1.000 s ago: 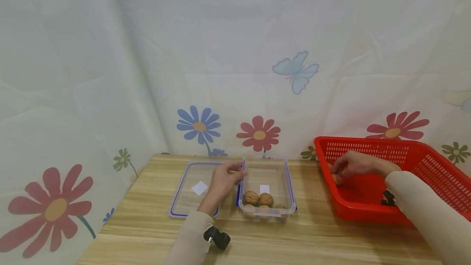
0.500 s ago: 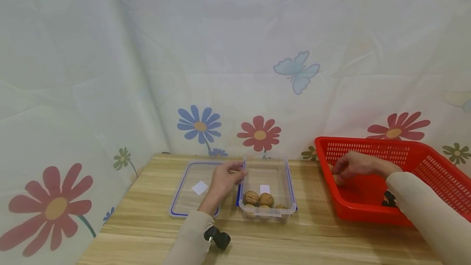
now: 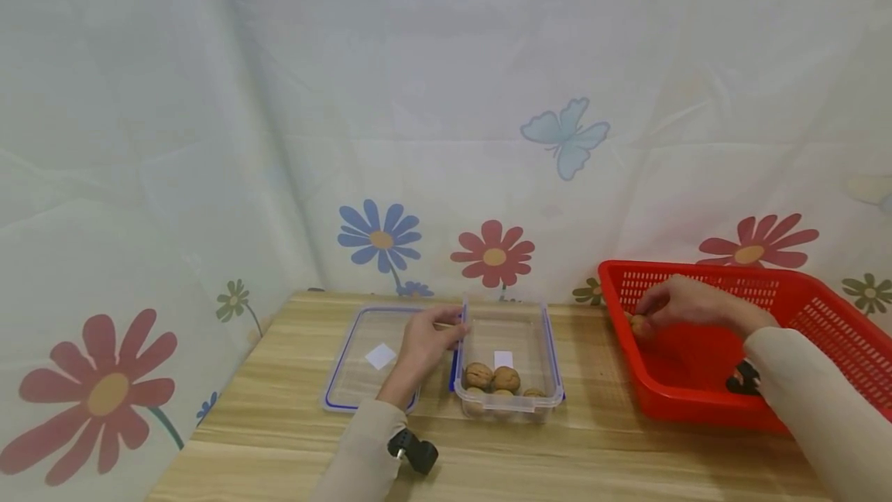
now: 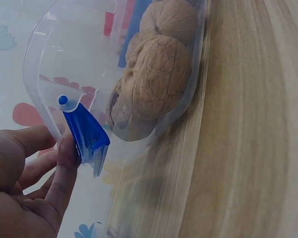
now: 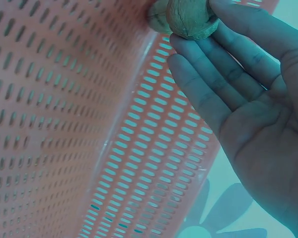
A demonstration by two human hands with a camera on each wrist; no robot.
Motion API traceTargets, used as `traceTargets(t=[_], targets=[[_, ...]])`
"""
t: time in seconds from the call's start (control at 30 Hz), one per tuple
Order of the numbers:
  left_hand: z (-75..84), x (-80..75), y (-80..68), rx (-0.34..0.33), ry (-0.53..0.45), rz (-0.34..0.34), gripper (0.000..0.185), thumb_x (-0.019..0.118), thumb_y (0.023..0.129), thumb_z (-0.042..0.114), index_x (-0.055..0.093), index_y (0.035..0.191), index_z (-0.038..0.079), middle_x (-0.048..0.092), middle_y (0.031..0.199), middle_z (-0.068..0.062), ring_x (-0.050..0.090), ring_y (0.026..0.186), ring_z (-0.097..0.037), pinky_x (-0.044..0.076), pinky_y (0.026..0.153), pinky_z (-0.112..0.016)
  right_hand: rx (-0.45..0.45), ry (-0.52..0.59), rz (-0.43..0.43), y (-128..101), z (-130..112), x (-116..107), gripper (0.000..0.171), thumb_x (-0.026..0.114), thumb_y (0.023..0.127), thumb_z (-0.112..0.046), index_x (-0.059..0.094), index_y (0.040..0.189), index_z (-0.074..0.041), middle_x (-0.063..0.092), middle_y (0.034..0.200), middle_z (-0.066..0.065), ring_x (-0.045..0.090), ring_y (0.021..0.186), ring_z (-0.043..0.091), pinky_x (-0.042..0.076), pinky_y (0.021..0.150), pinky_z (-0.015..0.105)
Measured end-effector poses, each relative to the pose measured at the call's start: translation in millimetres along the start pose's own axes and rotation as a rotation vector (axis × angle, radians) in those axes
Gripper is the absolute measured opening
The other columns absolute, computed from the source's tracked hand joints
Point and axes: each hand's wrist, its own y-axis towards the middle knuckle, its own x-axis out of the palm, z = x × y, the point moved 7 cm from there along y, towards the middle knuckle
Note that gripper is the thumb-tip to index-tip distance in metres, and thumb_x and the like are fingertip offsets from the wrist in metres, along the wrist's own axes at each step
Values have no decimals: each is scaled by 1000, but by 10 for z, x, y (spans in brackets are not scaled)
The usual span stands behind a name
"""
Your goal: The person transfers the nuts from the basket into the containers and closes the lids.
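Several walnuts sit at the near end of a clear plastic box with blue latches. My left hand pinches the box's left rim between thumb and fingers, close to a hanging blue latch in the left wrist view. Inside the red basket, by its left wall, my right hand grips a walnut between thumb and fingertips. Behind that one, another walnut shows partly in the right wrist view.
A clear lid with a blue seal lies flat left of the box, partly under the left forearm. The basket stands right of the box on the wooden table. A flower-printed curtain hangs right behind the table.
My right hand has risen a little with a walnut at its fingertips inside the basket. The left hand stays on the box.
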Motion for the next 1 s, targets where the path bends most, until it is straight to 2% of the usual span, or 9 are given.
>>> traceTargets(t=[0.33,0.57,0.73,1.0], targets=[[12,-3,-9,-4,-8,0,36,77,97,4,70,130,-8,73,105,-17,76,87,-27,67,74,-32,-34,-3,49,-102,-206,-125,47,89,89,-30,76,128,-8,75,115,4,65,102,26,61,96,56],[18,3,-8,-10,-18,4,35,77,97,2,70,129,-9,73,105,-18,76,89,-27,66,74,-32,-25,-14,104,-161,-262,-231,59,88,89,-38,71,135,-5,72,121,7,62,106,28,63,91,53],[16,3,-13,-13,-19,4,35,77,97,2,70,129,-9,73,105,-18,76,89,-28,67,74,-32,-34,0,138,-194,-338,-286,64,88,90,-36,68,138,0,72,124,12,66,104,28,63,92,53],[4,0,-2,2,2,7,34,78,96,4,72,128,-7,73,104,-18,77,85,-27,67,73,-33,-3,65,157,-262,-458,-336,67,87,90,-39,66,141,-1,72,126,13,69,97,27,67,82,42]])
